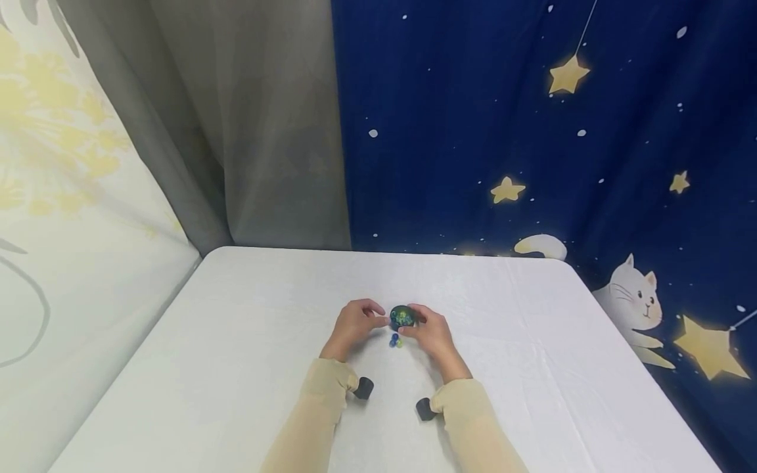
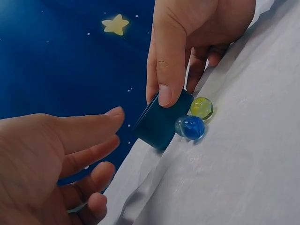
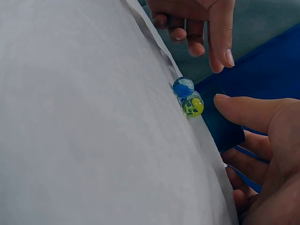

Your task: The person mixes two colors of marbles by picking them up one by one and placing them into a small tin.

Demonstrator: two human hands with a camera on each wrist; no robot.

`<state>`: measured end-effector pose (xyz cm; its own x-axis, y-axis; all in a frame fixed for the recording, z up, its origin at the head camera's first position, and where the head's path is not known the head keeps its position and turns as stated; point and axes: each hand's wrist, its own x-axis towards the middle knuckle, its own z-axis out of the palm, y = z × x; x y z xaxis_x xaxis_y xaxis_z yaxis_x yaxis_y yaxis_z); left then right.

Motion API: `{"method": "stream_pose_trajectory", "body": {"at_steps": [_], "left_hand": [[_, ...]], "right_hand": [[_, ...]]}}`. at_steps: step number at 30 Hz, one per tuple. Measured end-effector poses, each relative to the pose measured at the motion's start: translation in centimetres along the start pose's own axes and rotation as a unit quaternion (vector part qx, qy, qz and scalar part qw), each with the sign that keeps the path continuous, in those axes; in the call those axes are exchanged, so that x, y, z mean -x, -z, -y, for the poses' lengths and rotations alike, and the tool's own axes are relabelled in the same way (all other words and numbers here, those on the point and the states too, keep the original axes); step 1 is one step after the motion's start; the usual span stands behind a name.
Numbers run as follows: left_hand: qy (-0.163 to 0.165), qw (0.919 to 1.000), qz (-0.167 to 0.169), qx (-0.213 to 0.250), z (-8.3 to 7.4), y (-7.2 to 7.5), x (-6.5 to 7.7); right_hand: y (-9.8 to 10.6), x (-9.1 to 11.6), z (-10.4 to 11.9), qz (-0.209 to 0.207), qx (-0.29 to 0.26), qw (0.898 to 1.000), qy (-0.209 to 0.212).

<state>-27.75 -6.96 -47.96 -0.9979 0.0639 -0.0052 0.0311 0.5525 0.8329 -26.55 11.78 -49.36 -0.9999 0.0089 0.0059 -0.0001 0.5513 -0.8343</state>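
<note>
A small dark teal cup (image 2: 159, 125) stands on the table, and glass marbles (image 1: 403, 316) with green and yellow swirls fill it in the head view. My right hand (image 1: 434, 332) grips the cup from its right side, thumb at the near wall and fingers around the back. To its left, my left hand (image 1: 355, 323) is held with fingers loosely bent and nothing between them, fingertips close to the rim. Just in front of the cup lie a yellow-green marble (image 2: 202, 108) and two blue ones, the clearer being a blue marble (image 2: 193, 127), clustered together on the cloth.
A white cloth (image 1: 284, 309) covers the table. Behind it hang a grey curtain (image 1: 278, 131) and a dark blue curtain (image 1: 437, 131) with stars and a cat. Black wrist devices, one a black block (image 1: 364, 388), sit at both sleeves.
</note>
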Motion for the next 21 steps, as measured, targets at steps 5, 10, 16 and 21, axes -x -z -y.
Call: {"method": "stream_pose_trajectory", "body": {"at_steps": [5, 10, 16, 21], "left_hand": [[0.004, 0.9990, 0.043, -0.009, 0.20, -0.04, -0.08], [-0.005, 0.9966, 0.081, -0.011, 0.37, 0.20, 0.03], [-0.018, 0.9924, 0.120, -0.017, 0.27, 0.42, 0.33], [-0.023, 0.9896, 0.140, -0.025, 0.14, 0.36, 0.52]], "right_hand": [[-0.02, -0.03, -0.06, 0.001, -0.004, 1.000, -0.004], [-0.08, -0.07, -0.18, 0.002, -0.004, 1.000, -0.004], [0.05, -0.09, -0.17, 0.007, -0.002, 1.000, 0.000], [0.11, -0.15, -0.10, 0.008, -0.004, 1.000, -0.001]]}}
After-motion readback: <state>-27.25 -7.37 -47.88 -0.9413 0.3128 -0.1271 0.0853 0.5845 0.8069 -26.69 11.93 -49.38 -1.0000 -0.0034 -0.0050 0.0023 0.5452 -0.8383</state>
